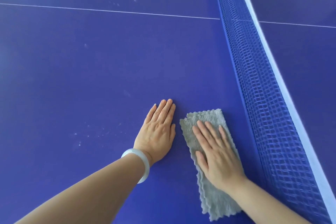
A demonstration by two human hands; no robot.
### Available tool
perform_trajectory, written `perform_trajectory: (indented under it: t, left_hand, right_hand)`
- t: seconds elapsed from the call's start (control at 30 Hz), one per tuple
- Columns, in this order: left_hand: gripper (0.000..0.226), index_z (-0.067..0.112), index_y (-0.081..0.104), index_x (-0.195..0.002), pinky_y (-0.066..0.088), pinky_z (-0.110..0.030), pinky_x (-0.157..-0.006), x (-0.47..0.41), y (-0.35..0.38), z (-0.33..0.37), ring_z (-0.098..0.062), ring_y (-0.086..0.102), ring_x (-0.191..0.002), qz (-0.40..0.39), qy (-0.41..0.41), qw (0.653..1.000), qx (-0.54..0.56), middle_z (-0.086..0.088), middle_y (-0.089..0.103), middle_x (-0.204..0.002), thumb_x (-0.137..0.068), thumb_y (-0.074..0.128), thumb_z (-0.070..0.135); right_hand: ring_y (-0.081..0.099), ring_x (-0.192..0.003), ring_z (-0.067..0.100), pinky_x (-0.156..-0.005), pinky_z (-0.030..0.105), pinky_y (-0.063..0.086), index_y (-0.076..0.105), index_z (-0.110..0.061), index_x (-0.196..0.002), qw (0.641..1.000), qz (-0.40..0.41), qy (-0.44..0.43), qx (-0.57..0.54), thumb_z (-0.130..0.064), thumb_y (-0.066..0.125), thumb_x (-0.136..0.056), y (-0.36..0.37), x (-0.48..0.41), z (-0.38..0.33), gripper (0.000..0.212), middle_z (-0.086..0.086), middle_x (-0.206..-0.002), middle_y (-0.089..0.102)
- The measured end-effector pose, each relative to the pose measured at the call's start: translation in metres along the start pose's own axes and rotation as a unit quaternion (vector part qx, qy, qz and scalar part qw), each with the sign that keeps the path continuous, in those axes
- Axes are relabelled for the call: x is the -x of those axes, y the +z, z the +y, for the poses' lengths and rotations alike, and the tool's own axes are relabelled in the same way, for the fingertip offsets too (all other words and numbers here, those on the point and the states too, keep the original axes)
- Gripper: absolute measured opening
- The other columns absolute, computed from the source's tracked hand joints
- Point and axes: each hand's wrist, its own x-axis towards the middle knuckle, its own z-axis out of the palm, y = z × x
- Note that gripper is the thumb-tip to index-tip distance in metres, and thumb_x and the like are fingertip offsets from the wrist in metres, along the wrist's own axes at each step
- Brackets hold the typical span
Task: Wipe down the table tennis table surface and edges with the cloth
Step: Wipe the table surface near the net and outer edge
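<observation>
A grey fluffy cloth (203, 120), folded into a long strip, lies flat on the blue table tennis table (91, 71) close to the net. My right hand (216, 152) presses down on the cloth with straight, spread fingers. My left hand (158, 132) rests flat on the bare table surface just left of the cloth, fingers straight and together. A pale bangle sits on my left wrist.
The blue mesh net (263, 107) with its white top band runs diagonally along the right side, just right of the cloth. A thin white centre line (109, 11) crosses the table farther away. Small white specks dot the surface left of my left hand.
</observation>
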Motion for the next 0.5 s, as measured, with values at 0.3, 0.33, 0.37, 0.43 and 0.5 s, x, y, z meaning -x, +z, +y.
perform_trajectory:
  t: [0.3,0.33,0.37,0.43,0.5]
  left_hand:
    - [0.057,0.012,0.014,-0.156,-0.009,-0.032,-0.122,0.0,-0.002,0.0,-0.017,0.004,-0.152,0.007,-0.003,1.0,0.002,-0.001,0.008,-0.165,-0.104,0.027,0.03]
    - [0.056,0.011,0.014,-0.156,-0.009,-0.032,-0.122,0.0,-0.002,0.0,-0.017,0.004,-0.152,0.007,-0.002,1.0,0.003,-0.002,0.008,-0.165,-0.105,0.027,0.03]
    - [0.056,0.011,0.014,-0.156,-0.009,-0.032,-0.122,0.0,-0.002,0.0,-0.017,0.003,-0.152,0.008,-0.001,1.0,0.006,-0.002,0.008,-0.165,-0.105,0.026,0.029]
    - [0.056,0.011,0.013,-0.156,-0.01,-0.032,-0.122,0.0,-0.002,0.0,-0.017,0.001,-0.152,0.009,-0.001,1.0,0.013,-0.002,0.006,-0.165,-0.105,0.025,0.027]
    - [0.056,0.011,0.011,-0.157,-0.009,-0.033,-0.122,0.0,-0.001,0.0,-0.017,-0.001,-0.152,0.008,0.0,1.0,0.01,-0.002,0.004,-0.165,-0.105,0.022,0.028]
  right_hand:
    - [0.0,-0.154,0.023,-0.123,0.051,0.004,0.006,-0.013,-0.159,0.959,0.032,0.278,-0.041,-0.034,0.016,-0.103,-0.006,-0.08,-0.017,0.06,0.006,-0.166,0.002]
    - [0.002,-0.154,0.024,-0.123,0.051,0.006,0.009,-0.012,-0.158,0.968,0.039,0.247,-0.033,-0.034,0.017,-0.103,-0.001,-0.065,-0.036,0.061,0.008,-0.166,0.005]
    - [0.003,-0.154,0.024,-0.123,0.052,0.009,0.011,-0.011,-0.158,0.98,0.036,0.193,-0.024,-0.035,0.018,-0.102,0.003,-0.045,-0.052,0.061,0.008,-0.166,0.007]
    - [0.006,-0.153,0.023,-0.123,0.051,0.013,0.015,-0.012,-0.158,0.998,0.019,0.059,-0.014,-0.037,0.021,-0.103,0.006,-0.009,-0.059,0.061,0.006,-0.166,0.009]
    - [0.008,-0.153,0.019,-0.122,0.049,0.016,0.018,-0.015,-0.158,1.0,0.013,-0.021,-0.008,-0.038,0.024,-0.103,0.003,-0.005,-0.025,0.06,0.002,-0.166,0.011]
